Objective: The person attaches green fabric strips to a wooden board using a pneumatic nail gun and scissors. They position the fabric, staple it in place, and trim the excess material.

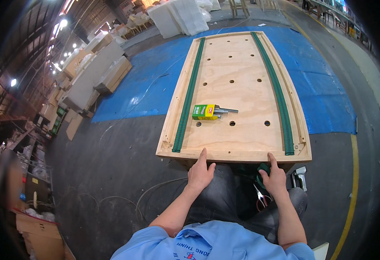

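A pale plywood panel in a wooden frame (224, 139) lies flat in front of me, drilled with several round holes. Two green webbing straps (189, 93) run lengthwise along its sides. My left hand (200, 175) rests its outstretched index finger on the near edge, thumb apart, holding nothing. Farther right, my right hand (275, 178) also points its index finger at that edge, with the thumb spread. Just beside its thumb is some bundled green webbing (262, 173), partly hidden. On the panel lies a green and yellow staple box (204, 112) with metal staple strips (225, 111) sticking out.
Scissors (259, 199) with red handles lie by my right knee, and a staple gun (300, 178) is right of it. A hose (148, 190) curls over the floor at left. Blue sheeting (151, 86) spreads under the frame. Boxes (112, 76) stand far left.
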Available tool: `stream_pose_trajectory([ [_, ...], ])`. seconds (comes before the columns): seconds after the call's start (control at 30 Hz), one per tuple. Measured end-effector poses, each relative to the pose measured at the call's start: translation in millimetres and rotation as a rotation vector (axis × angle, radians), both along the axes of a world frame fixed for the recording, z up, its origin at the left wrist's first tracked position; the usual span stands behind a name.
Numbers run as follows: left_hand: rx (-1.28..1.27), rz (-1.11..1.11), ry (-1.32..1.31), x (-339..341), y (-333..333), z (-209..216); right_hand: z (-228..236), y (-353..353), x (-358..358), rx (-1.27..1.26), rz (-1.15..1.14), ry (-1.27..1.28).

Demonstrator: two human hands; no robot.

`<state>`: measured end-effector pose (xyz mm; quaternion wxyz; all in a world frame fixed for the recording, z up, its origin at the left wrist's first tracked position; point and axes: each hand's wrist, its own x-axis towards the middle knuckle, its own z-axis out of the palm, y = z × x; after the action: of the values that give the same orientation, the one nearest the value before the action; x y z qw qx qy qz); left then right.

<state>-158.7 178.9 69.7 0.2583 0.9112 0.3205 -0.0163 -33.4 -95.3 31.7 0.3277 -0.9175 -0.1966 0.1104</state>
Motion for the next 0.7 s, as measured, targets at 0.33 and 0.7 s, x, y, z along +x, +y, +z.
stream_pose_trajectory([
  [0.33,0.059,-0.095,-0.044,-9,3,-15,-2,6,-3,-0.02,-0.029,-0.045],
  [0.7,0.065,-0.077,-0.123,-15,14,-22,-5,15,-7,-0.009,-0.054,-0.077],
])
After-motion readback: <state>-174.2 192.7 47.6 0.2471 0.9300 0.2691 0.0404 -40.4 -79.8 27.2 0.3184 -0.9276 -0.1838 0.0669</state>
